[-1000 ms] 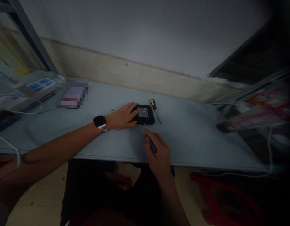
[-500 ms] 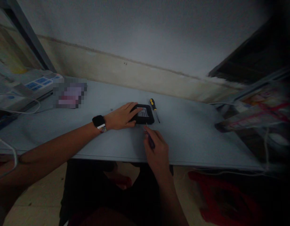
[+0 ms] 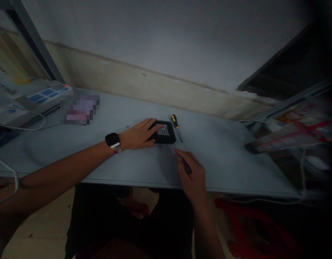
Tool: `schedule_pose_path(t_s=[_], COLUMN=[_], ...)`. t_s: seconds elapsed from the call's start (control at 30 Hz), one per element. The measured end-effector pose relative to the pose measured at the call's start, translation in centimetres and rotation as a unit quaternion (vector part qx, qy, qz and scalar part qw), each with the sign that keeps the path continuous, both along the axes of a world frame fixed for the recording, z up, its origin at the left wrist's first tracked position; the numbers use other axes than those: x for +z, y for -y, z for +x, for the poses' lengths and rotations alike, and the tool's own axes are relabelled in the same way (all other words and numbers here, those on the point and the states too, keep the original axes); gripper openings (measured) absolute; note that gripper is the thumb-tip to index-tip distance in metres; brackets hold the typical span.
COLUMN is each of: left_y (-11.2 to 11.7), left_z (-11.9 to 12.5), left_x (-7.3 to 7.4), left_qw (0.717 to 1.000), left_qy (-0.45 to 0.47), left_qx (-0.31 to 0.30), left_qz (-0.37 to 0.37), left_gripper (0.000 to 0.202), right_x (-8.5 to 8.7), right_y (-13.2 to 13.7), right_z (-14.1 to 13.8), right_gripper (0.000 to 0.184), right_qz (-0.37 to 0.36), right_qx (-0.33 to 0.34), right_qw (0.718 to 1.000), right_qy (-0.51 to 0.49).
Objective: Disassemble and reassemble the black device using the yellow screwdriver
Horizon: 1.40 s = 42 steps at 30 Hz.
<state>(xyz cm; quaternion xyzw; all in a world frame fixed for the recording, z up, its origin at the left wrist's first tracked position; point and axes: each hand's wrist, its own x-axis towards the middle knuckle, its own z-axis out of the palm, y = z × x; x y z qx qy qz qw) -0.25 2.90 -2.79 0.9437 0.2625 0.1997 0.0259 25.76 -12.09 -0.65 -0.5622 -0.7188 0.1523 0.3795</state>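
A flat black rectangular case point(image 3: 170, 138) with a pale label on its top lies on the grey-blue table. What kind of device it is, I cannot tell. My left hand point(image 3: 139, 135) grips its left side, the thumb at the near edge and one finger stretched over the label. In my right hand point(image 3: 191, 174) is a thin screwdriver point(image 3: 186, 166) with a dark handle, closed in the fingers. Its shaft points up and left to the case's near right corner; whether the tip touches is too small to tell. Just right of the case lies a second, black-and-yellow screwdriver point(image 3: 175, 121).
A blurred-out flat object point(image 3: 83, 108) lies at the left, beside a white power strip point(image 3: 44, 95) with cables. A wall point(image 3: 160, 84) runs behind the table. At the right is a clear plastic-wrapped roll point(image 3: 276, 140); a red stool point(image 3: 252, 230) stands below.
My right hand has moved right with the screwdriver, its tip passing from the middle of the case's near edge to the near right corner. My left hand stays on the case.
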Motion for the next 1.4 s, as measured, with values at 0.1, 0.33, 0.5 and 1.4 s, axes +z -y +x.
schedule_pose_path(t_s=[0.1,0.33,0.5,1.4], left_y=[0.0,0.0,0.0,-0.2], left_z=[0.1,0.1,0.1,-0.2], left_x=[0.0,0.1,0.1,-0.3], left_qw=[1.000,1.000,1.000,0.998], left_qy=[0.000,0.015,0.010,0.033], left_qx=[0.005,0.008,0.005,-0.017], left_qz=[0.003,-0.002,-0.005,-0.042], left_gripper=[0.067,0.065,0.064,0.066], right_x=[0.1,0.4,0.7,-0.1], right_y=[-0.2,-0.6,-1.4,-2.5], right_z=[-0.2,0.4,2.3,5.8], right_gripper=[0.032,0.032,0.032,0.043], right_qz=[-0.003,-0.020,-0.034,-0.080], right_qx=[0.002,0.027,0.036,0.085], right_qw=[1.000,0.999,0.998,0.993], right_qy=[0.002,0.029,0.043,0.031])
